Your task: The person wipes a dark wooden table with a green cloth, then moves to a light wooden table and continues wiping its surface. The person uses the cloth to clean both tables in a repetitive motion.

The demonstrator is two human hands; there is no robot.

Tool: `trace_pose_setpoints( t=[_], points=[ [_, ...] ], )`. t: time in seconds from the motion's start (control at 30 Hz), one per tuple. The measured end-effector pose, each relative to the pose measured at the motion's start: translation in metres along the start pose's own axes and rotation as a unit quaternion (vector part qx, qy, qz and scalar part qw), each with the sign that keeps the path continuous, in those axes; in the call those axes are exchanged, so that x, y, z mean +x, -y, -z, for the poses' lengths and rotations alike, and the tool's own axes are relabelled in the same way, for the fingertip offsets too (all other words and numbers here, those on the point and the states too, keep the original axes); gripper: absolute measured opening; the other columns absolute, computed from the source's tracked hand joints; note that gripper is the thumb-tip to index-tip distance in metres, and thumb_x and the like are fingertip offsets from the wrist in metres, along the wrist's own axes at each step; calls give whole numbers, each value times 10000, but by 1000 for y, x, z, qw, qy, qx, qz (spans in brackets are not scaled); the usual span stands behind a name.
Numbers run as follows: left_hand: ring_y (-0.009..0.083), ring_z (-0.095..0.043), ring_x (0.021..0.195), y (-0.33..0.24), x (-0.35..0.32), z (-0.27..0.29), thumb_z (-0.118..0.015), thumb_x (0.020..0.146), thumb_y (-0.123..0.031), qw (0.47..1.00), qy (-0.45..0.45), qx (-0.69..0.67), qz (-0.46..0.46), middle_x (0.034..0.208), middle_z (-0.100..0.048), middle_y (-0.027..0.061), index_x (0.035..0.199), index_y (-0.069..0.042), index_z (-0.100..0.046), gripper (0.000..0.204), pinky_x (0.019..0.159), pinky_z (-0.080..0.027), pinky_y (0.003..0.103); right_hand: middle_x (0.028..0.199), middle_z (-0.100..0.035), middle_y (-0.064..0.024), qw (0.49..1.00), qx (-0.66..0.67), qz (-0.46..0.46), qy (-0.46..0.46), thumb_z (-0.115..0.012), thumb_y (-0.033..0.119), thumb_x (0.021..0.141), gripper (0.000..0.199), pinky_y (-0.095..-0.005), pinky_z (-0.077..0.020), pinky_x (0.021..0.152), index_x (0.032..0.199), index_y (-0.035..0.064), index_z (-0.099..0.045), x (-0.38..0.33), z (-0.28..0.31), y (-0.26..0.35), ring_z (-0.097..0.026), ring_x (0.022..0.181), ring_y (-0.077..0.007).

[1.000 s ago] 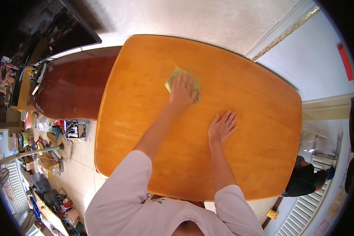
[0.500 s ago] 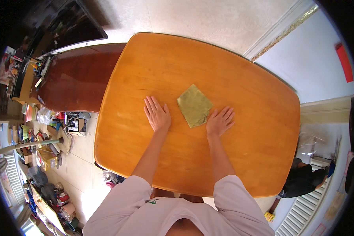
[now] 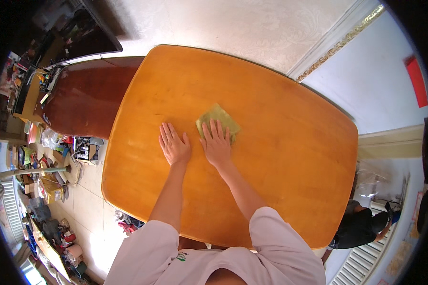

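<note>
While the right hand (image 3: pixel 217 145) lies flat with fingers spread on the green cloth (image 3: pixel 217 120) near the middle of the orange table (image 3: pixel 290 156), wiping looks best done with even pressure, the left hand (image 3: pixel 174 145), open, bracing beside it.

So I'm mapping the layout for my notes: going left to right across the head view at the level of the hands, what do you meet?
Cluttered floor → orange wooden table's left edge → left hand, flat on the table → right hand, fingers on the green cloth → bare tabletop → white wall.
</note>
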State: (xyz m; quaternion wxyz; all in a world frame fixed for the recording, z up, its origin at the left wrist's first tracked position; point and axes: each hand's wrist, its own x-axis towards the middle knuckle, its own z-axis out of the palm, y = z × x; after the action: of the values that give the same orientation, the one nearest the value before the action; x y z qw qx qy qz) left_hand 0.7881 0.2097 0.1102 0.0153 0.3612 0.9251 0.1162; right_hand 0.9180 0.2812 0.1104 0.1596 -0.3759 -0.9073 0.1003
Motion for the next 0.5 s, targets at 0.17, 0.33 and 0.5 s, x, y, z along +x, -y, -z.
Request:
trace_pose_setpoints(
  t=[0.17,0.33,0.5],
  points=[
    [255,-113,1493,-1,2,-1,-397,997,-371,1000,3,26,0,1611,-151,131,1513,3,-221,661,1209,-110,402,1536,-336,-82,999,-6,50,-18,-480,393,987,500,-562,-232,1143,1445,197,-433,79,-20,-24,-275,1428,-307],
    [253,-109,1494,-2,3,0,-400,998,-363,999,1,31,-9,1608,-159,132,1512,4,-224,656,1210,-116,400,1537,-347,-74,999,-28,26,-16,-446,403,993,504,-583,-214,1143,1459,213,-410,148,-32,-73,-277,1432,-301],
    [266,-105,1495,0,2,0,-383,1007,-370,999,1,41,-11,1605,-166,139,1507,9,-235,645,1209,-123,402,1533,-345,-130,984,-159,-68,-42,-416,404,996,520,-613,-201,1131,1463,178,-392,178,-11,-195,-304,1413,-365]
  ],
)
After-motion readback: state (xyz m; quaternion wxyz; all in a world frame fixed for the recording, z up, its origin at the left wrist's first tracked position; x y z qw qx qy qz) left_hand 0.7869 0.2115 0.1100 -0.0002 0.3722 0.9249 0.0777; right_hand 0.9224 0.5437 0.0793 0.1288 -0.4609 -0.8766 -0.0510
